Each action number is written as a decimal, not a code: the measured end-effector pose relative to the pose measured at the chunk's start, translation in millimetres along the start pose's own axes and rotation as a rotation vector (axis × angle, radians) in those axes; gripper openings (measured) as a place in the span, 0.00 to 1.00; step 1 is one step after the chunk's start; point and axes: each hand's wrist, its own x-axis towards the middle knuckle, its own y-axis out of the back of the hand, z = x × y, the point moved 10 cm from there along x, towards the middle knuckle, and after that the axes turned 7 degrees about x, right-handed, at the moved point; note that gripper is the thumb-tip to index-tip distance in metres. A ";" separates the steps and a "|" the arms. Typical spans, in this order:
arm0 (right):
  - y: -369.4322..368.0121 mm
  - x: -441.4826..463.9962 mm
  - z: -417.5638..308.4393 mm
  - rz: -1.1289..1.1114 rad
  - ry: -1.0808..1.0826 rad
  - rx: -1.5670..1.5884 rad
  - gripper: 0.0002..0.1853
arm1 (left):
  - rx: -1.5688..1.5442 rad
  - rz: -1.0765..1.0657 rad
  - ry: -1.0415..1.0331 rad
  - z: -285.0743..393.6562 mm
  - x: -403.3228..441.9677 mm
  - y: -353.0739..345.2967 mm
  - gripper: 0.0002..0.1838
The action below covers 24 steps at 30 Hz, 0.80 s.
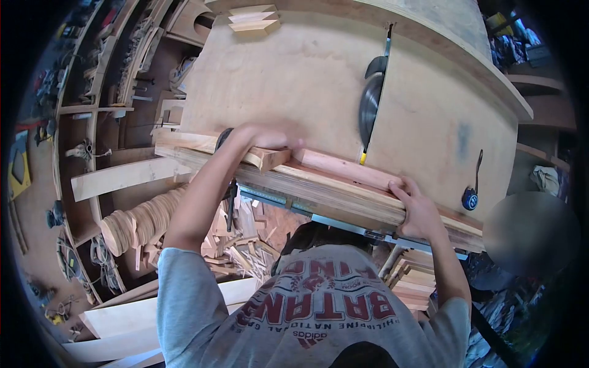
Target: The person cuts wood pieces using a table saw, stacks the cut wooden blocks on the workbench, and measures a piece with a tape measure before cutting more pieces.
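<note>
A short reddish wooden strip (350,167) lies along the front edge of the saw table (276,73), on top of long pale boards (343,195). My right hand (418,211) grips the strip's right end, its thumb and fingers closed around the end and the board edge. Motion blurs my left hand (273,136), which is over the strip's left end beside a shorter wood block (270,159); its fingertips are not clear. Beyond the strip, a circular saw blade (371,101) stands up through a slot in the tabletop.
Several cut wood pieces (253,21) sit at the table's back left. A blue tape measure (470,197) lies at right. Wooden shelves (92,110) line the left side, with stacked curved pieces (141,221) below. Offcuts (245,239) cover the floor.
</note>
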 end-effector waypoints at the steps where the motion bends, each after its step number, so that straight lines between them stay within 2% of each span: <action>1: 2.4 -0.5 -1.4 0.007 0.000 -0.004 0.61 | -0.427 0.104 0.063 -12.8 1.1 2.1 0.28; 3: 2.9 -1.5 -4.4 -0.011 0.004 -0.013 0.57 | -0.846 0.206 0.119 -37.8 -8.7 -3.4 0.28; 5: -0.4 -1.5 0.2 0.015 0.023 -0.010 0.56 | -0.428 0.898 -0.214 -25.7 -75.1 41.9 0.29; 6: -0.3 -1.7 0.5 0.038 0.044 -0.011 0.56 | -0.423 0.893 -0.220 -20.9 -84.0 24.4 0.29; 7: 0.7 -2.3 0.6 0.041 0.038 -0.011 0.56 | -0.475 1.061 -0.207 -23.5 -106.1 9.6 0.30; 9: 2.7 -1.8 -3.4 0.037 0.050 -0.022 0.56 | -0.528 1.228 -0.195 -28.4 -122.1 -21.8 0.31; 11: 2.2 -1.2 -2.3 0.038 0.051 -0.019 0.56 | -0.147 1.598 -0.359 -8.5 -145.0 -42.2 0.33; 12: 1.5 -1.2 -2.4 0.034 0.056 -0.018 0.56 | -0.150 1.595 -0.367 -9.5 -143.3 -42.8 0.33; 14: 0.3 -1.1 -2.0 0.015 0.037 -0.037 0.57 | 0.065 1.678 -0.201 -9.5 -144.9 -43.9 0.36; 15: 0.4 0.3 -1.3 -0.003 0.024 -0.053 0.57 | 0.073 1.711 -0.185 -13.5 -142.5 -45.5 0.37; 20: 1.7 4.0 -1.3 -0.021 0.006 -0.076 0.58 | 0.095 1.795 -0.259 -19.2 -141.2 -50.2 0.36; 24: 3.0 4.8 -3.2 -0.031 -0.005 -0.077 0.59 | 0.190 1.795 -0.174 -18.7 -138.9 -50.9 0.33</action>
